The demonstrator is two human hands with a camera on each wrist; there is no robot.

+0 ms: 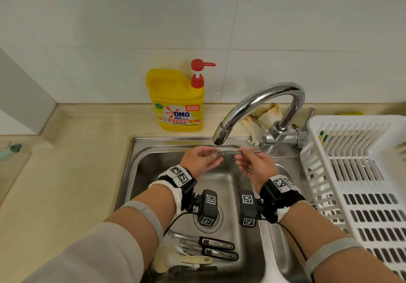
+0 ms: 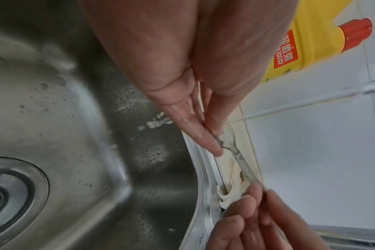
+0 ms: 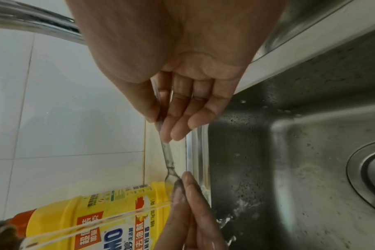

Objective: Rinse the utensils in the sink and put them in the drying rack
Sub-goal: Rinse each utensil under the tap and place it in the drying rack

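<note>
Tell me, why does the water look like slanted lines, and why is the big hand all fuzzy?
Both wrist views are turned sideways, so the water stream slants; the palm of the right hand sits too close to focus. In the head view the faucet shows bright glare.

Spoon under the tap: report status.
Right hand pinches spoon handle; left hand rubs bowl under faucet stream. More utensils wait in sink. Nothing obstructing.

Soap bottle (image 1: 175, 100) stands behind the sink (image 1: 140, 166), left of the tap (image 1: 259, 104); drying rack (image 1: 360, 168) sits right; utensils (image 1: 204, 249) lie in the basin's near end
</note>
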